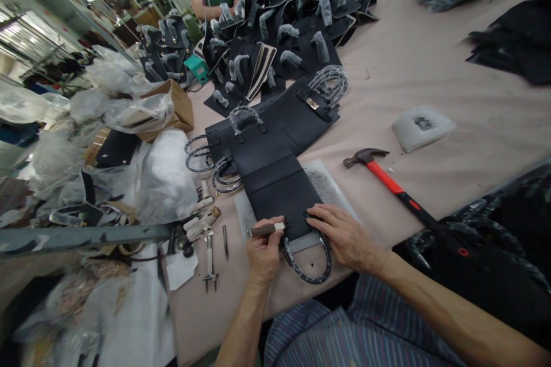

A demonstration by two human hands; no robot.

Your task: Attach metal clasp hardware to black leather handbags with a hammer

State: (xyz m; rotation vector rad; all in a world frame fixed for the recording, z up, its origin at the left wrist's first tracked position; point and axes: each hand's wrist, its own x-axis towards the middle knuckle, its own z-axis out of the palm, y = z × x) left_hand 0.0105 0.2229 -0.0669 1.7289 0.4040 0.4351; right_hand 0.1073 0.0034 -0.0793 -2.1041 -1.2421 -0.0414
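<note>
A flat black leather bag panel (273, 183) lies on a grey speckled slab (325, 183), with a plastic-wrapped loop handle (307, 259) at its near end. My left hand (263, 253) grips a short metal-tipped hand tool (264, 230) at the panel's near left edge. My right hand (344, 235) lies flat on the near right corner of the leather, holding nothing. A second black leather panel (297, 117) with a gold-coloured clasp and wrapped handles lies just beyond.
A red-handled claw hammer (383, 179) and a white pad (422, 128) lie on the pale pink table to the right. Small tools sit to the left, beside plastic bags and a cardboard box. Piled black bag parts fill the far side, where a co-worker's hands (221, 11) rest.
</note>
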